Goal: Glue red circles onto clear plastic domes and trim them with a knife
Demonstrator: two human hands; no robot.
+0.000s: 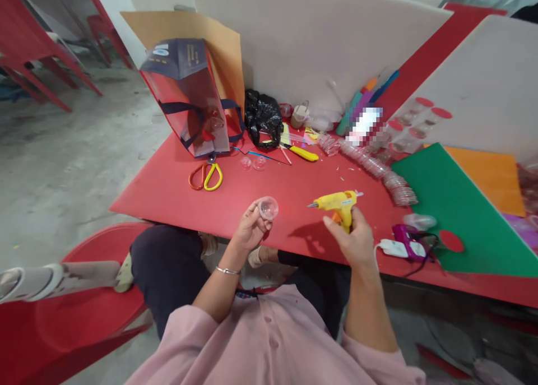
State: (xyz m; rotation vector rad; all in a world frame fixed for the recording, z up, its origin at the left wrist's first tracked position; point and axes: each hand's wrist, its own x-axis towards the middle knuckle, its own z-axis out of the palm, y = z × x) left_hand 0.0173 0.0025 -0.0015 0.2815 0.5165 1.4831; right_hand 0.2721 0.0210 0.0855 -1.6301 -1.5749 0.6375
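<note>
Above the front edge of the red table [235, 217], my left hand [251, 226] is closed around a small clear plastic cup [268, 208], its round opening turned up toward me. My right hand [355, 240] grips a yellow glue gun [342, 200] by the handle. Its metal nozzle points left, toward the cup but apart from it. A clear glue stick pokes out at the back of the gun. Two small clear plastic pieces [253, 163] lie farther back on the table, beyond the cup.
Scissors [205, 176] with red and yellow handles lie at left, by a clear bag [185, 105]. A yellow cutter [305, 153] and a black plastic bag [263, 119] are behind. Rows of nested clear cups [378, 169] curve right, near a green sheet [466, 211] and a purple power strip [409, 244].
</note>
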